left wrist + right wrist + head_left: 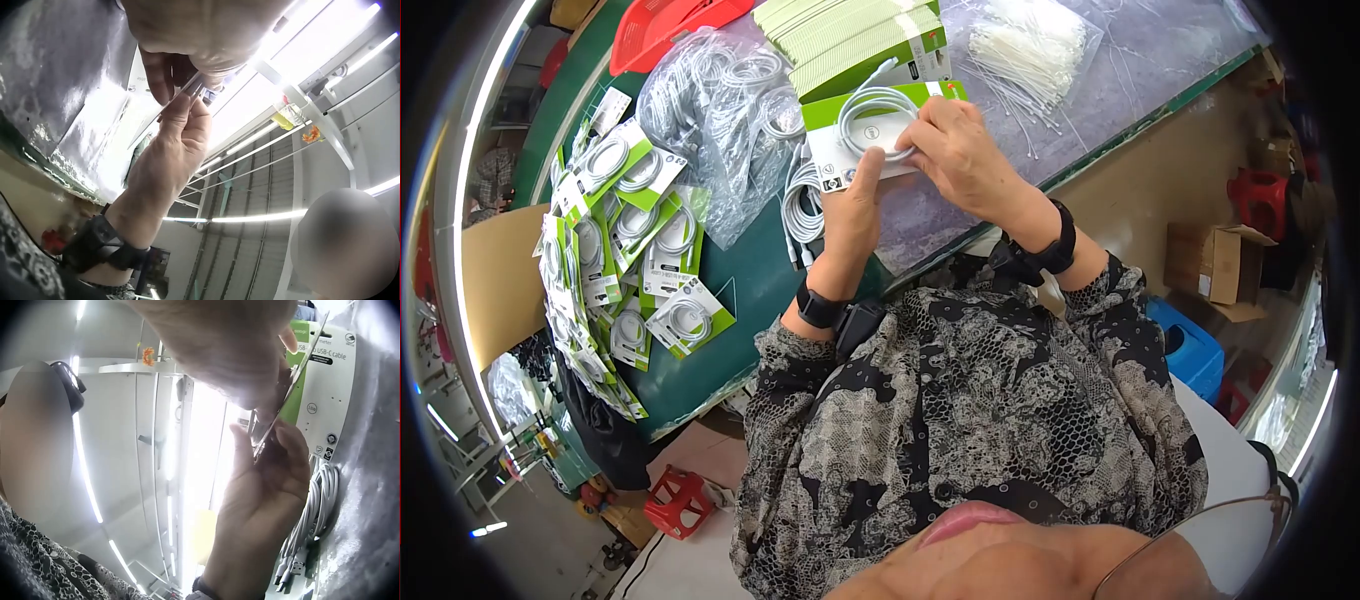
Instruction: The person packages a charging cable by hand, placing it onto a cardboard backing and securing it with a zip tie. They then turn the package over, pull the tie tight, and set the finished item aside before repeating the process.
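Note:
In the head view, a green-and-white packaging card (pixel 830 165) carries a coiled white cable (pixel 847 125) on its front. My left hand (pixel 853 212) grips the card's lower edge, thumb in front and the other fingers behind. At the card's right side my right hand (pixel 962 158) pinches the coil with thumb and fingertips. The right wrist view shows the held card (pixel 299 372) nearly edge-on, with the left hand (pixel 265 481) below it. In the left wrist view the right hand (pixel 178 134) pinches close to the card's edge; the coil is hidden there.
Left on the green table (pixel 750 290) lies a pile of carded cables (pixel 640 222). Bagged cables (pixel 710 100), loose cables (pixel 802 205) and a red basket (pixel 662 35) stand nearby. Behind the hands are a stack of cards (pixel 840 40) and white cable ties (pixel 1030 50).

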